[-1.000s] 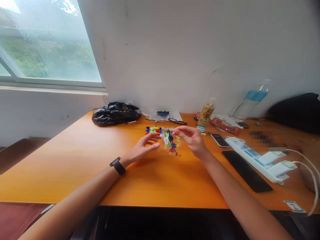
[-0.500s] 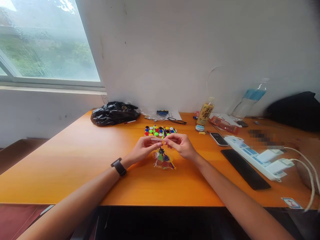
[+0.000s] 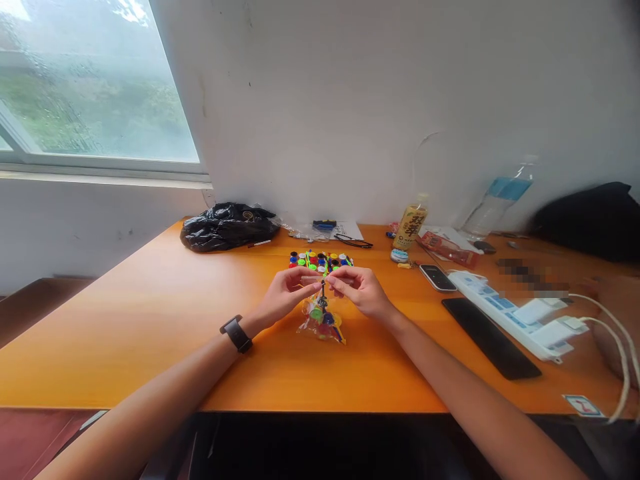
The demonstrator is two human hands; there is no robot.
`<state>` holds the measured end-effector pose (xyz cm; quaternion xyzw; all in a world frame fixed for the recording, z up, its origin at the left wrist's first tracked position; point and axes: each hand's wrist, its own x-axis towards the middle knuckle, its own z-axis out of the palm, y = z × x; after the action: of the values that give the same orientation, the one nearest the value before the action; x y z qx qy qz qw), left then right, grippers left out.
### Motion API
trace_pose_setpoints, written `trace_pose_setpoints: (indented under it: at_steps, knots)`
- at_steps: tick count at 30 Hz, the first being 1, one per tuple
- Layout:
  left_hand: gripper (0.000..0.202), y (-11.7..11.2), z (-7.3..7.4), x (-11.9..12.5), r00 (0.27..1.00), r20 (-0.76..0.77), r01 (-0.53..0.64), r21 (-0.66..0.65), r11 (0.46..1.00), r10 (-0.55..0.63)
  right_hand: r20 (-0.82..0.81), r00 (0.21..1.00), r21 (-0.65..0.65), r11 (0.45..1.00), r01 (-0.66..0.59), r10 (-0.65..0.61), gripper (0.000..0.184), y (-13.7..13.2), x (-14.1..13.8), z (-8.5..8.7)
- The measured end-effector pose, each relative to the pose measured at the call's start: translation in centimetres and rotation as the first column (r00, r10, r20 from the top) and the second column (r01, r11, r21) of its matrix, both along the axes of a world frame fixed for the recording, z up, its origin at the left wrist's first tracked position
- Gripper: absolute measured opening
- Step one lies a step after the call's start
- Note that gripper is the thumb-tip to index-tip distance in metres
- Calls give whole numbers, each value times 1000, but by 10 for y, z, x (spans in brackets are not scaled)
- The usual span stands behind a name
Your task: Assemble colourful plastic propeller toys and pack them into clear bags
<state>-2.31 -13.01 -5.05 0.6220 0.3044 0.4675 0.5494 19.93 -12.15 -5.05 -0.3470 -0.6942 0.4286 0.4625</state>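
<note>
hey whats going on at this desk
A person pinches the top edge of a small clear plastic bag of colourful pieces with the left hand and the right hand, so it hangs down toward the orange wooden table. Behind it, a cluster of small colourful round pieces lies on the table. A white power strip sits to the right.

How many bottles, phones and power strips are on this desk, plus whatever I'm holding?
Bottles: 2 (tea bottle, water bottle)
Phones: 2 (small phone, black phone)
Power strip: 1
Held packet of coloured pieces: 1
Total: 6
</note>
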Motion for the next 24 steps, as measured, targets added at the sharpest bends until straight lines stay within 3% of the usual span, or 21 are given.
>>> trace_pose_setpoints:
  at_steps: [7, 12, 18, 24]
  knots:
    - [38, 4, 3, -8, 992, -69, -99, 56, 994, 103, 24, 999, 2, 999, 37, -37, 31, 3, 5, -1]
    - [35, 7, 6, -11, 996, -57, -66, 28, 997, 67, 78, 996, 13, 999, 36, -37, 31, 4, 7, 0]
    - [34, 13, 0, -15, 994, -65, -92, 7, 996, 92, 60, 998, -4, 1000, 29, -28, 25, 7, 10, -2]
    - [31, 16, -2, -16, 982, -185, -14, 136, 991, 40, -33, 999, -9, 1000, 14, -14, 16, 12, 14, -2]
